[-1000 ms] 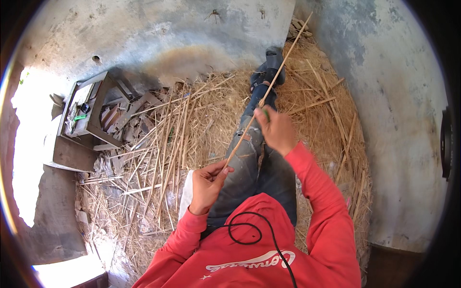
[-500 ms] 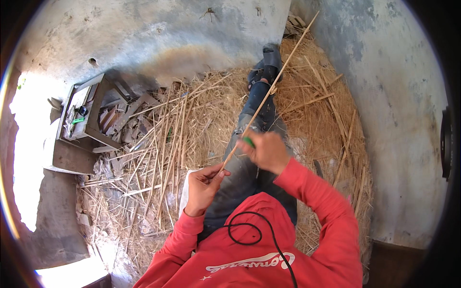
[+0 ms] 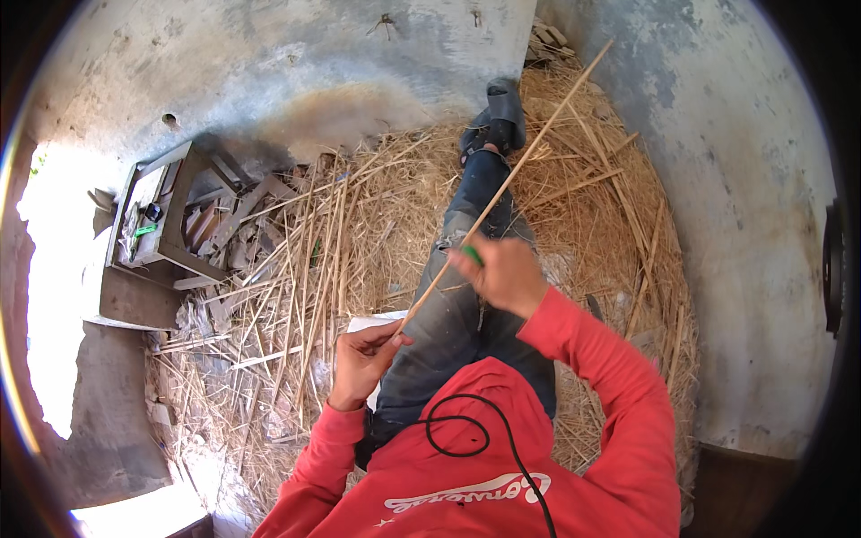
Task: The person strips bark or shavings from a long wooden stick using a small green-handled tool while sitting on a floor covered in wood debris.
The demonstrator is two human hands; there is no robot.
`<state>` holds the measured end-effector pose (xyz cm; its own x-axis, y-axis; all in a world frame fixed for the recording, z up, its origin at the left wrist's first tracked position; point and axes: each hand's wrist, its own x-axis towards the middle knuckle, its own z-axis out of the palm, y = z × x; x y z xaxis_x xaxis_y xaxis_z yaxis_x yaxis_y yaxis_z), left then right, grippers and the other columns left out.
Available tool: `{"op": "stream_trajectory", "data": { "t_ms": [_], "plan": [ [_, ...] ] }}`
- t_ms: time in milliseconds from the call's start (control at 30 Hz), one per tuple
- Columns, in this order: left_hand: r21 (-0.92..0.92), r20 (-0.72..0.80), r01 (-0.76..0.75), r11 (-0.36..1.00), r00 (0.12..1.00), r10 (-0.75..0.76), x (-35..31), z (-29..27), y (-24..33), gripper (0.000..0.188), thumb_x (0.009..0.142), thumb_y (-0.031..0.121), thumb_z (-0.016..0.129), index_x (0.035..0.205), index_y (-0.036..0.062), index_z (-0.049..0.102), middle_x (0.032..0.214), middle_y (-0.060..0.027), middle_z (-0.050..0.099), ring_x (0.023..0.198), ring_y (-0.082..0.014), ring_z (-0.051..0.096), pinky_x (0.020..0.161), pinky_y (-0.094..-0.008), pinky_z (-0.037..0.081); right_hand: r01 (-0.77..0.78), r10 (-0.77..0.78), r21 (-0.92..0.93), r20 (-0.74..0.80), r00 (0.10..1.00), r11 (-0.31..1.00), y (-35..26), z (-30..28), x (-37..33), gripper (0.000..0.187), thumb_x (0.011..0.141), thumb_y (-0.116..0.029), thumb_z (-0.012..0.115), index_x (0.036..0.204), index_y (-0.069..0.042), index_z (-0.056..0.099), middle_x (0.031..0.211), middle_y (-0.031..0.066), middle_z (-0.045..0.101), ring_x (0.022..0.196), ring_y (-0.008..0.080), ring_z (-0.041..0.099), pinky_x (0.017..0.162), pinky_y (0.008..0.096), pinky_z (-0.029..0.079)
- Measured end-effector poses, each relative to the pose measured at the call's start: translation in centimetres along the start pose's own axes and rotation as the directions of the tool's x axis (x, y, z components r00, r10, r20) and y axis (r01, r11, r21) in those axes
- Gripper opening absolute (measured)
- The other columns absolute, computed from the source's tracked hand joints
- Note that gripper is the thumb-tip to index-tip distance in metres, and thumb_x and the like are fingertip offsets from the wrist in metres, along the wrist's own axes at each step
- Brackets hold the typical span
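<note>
A long, thin strip of wood or bamboo (image 3: pixel 545 132) runs slantwise from my lap up past my feet. My left hand (image 3: pixel 363 363) pinches its near end between thumb and fingers, beside my left thigh. Above my knees, my right hand (image 3: pixel 507 276) is closed round a small green-handled tool (image 3: pixel 472 257) held against the strip. The fingers hide most of that tool, and I cannot make out its blade. My legs (image 3: pixel 457 296) in worn dark jeans stretch out beneath the strip, with the feet crossed in dark slippers (image 3: pixel 507 109).
Loose strips (image 3: pixel 300 269) lie piled to my left, and straw-like shavings (image 3: pixel 574 211) cover the floor around my legs. A wooden stool-like frame (image 3: pixel 166 235) with small items stands at the left. Bare walls (image 3: pixel 744 233) rise ahead and on the right.
My left hand has moved a little left and toward me, drawing the strip with it. The strip's far tip has shifted right and lower. A curled shaving on it no longer shows.
</note>
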<state>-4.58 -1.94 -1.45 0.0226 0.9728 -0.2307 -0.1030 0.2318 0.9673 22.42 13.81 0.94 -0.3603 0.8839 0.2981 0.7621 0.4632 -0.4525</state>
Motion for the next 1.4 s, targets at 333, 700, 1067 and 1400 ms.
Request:
{"op": "stream_trajectory", "data": {
  "t_ms": [333, 700, 1067, 1400],
  "plan": [
    [0.040, 0.074, 0.046, 0.998, 0.996, -0.049, -5.6, -11.9, -4.3, 0.025, 0.096, -0.002, 0.072, 0.120, -0.0059, 0.075, 0.093, -0.0142, 0.078, 0.058, -0.0049, 0.053, 0.051, -0.0206, 0.038, -0.561, 0.570, 0.229, -0.594, 0.567, 0.796, 29.3, -14.5, 5.7, 0.070, 0.111, -0.063, 0.033, 0.092, -0.006, 0.069, 0.081, 0.0099, 0.064, 0.075, 0.0291, 0.064, 0.073, 0.0496, 0.051],
    [-0.098, 0.093, -0.013, 0.995, 0.995, 0.022, -1.4, -6.0, -3.8, 0.027, 0.100, -0.002, 0.068, 0.126, -0.0057, 0.070, 0.099, -0.0128, 0.078, 0.060, -0.0037, 0.049, 0.054, -0.0210, 0.038, -0.036, 0.256, 0.665, -0.236, 0.937, 0.746, 5.0, -8.9, 2.6, 0.054, 0.097, -0.054, 0.074, 0.115, -0.003, 0.072, 0.066, -0.0085, 0.043, 0.058, 0.0031, 0.039, 0.052, 0.0241, 0.029],
    [0.064, -0.035, -0.042, 0.997, 0.998, 0.044, -3.1, -6.7, -4.5, 0.026, 0.097, -0.007, 0.071, 0.123, -0.0082, 0.074, 0.101, -0.0153, 0.079, 0.093, -0.0177, 0.075, 0.082, -0.0272, 0.058, 0.113, 0.147, 0.414, -0.547, 0.824, 0.903, 5.7, -7.1, 4.9, 0.041, 0.105, -0.039, 0.069, 0.096, 0.000, 0.077, 0.059, -0.0015, 0.047, 0.055, 0.0103, 0.046, 0.054, 0.0322, 0.037],
    [-0.007, -0.086, 0.018, 1.000, 0.996, -0.019, -4.5, -8.3, -4.8, 0.029, 0.104, 0.008, 0.067, 0.131, -0.0032, 0.071, 0.086, -0.0032, 0.072, 0.060, -0.0007, 0.043, 0.054, -0.0191, 0.032, -0.276, 0.574, 0.672, -0.270, 0.773, 0.687, 9.8, -14.1, 3.8, 0.031, 0.105, -0.042, 0.062, 0.105, -0.011, 0.064, 0.065, -0.0074, 0.045, 0.053, 0.0033, 0.038, 0.047, 0.0278, 0.030]
  ]
}}
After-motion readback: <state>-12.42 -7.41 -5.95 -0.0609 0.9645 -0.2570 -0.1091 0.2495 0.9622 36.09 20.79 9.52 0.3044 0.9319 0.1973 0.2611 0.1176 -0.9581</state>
